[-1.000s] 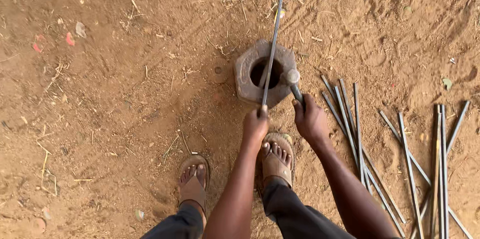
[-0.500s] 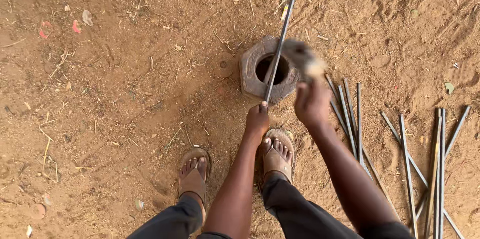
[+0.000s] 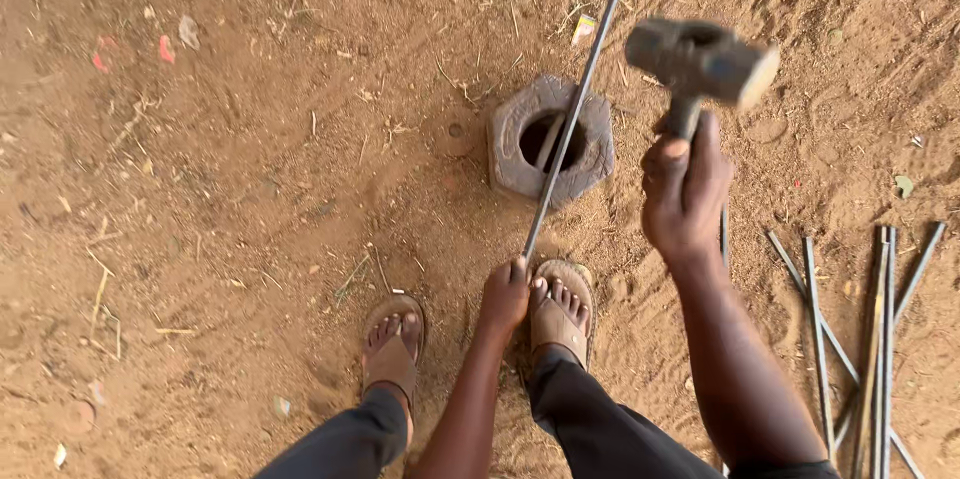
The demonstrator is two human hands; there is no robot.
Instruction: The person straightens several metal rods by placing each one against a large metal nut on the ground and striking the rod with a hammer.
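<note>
The thin metal rod [image 3: 570, 119] slants across the hexagonal metal block [image 3: 512, 154]; the left hand [image 3: 503, 296], below the block, is clenched around its near end; the right hand [image 3: 685, 189], right of the block, grips a raised hammer [image 3: 700, 59] tightly; loose rods [image 3: 880, 339] lie farther right.

Right hand [image 3: 685, 189]: hammer [image 3: 700, 59] raised from beside the hexagonal block [image 3: 510, 164], now apparently well above it.
</note>
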